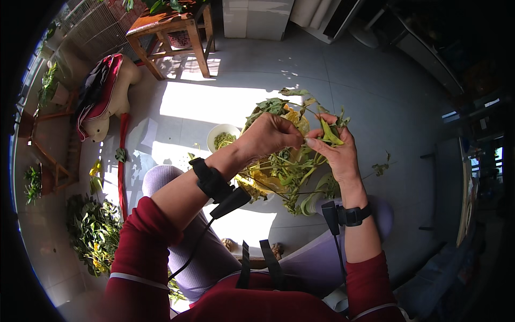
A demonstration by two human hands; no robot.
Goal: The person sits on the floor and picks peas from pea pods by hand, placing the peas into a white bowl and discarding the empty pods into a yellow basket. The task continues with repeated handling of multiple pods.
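Both hands meet above a heap of wilted leafy stems (295,169), in front of my body. My left hand (269,137) has its thumb and fingertips pinched together at a thin stem; its tips nearly touch those of my right hand. My right hand (336,149) holds a leafy stem, with a yellow-green leaf (330,133) standing between thumb and fingers. Yellow material (265,183) shows under the stems. Just left of the heap, a white bowl (211,137) contains small green pieces (224,140), partly hidden behind my left forearm.
A large pile of leafy stems (94,233) lies at the left on the grey tiled floor (241,60). Past it stand a plush animal (116,92) with a red cloth and a wooden stool (169,26). A loose sprig (380,168) lies at the right.
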